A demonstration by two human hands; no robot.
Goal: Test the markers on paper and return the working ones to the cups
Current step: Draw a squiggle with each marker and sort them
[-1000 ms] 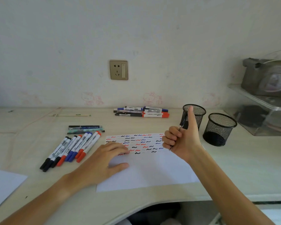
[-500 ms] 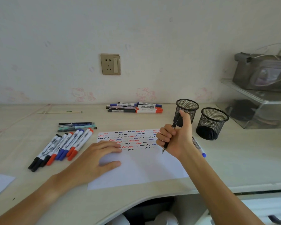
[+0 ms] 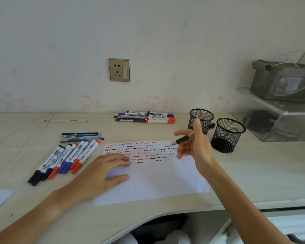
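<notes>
While right hand (image 3: pixel 199 148) fingers (image 3: pixel 180 133) pinch black pen (image 3: pixel 194 135) mid-barrel, tip just above paper (image 3: pixel 157 180): lower tip onto blank strip below squiggles, light stroke. Left hand (image 3: pixel 99 175) flat, fingers spread, pinning paper. Two mesh cups (image 3: pixel 227 135) just beyond right fingers. Marker row (image 3: pixel 67 159) left of left hand on desk (image 3: pixel 253 173).

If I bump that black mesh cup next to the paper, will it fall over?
Probably, fairly easily. The black mesh cup looks empty, and its walls are thin wire mesh, so it is likely light. It stands taller than it is wide, which favours tipping. On its side, its round shape would probably let it roll along the desk.
</notes>
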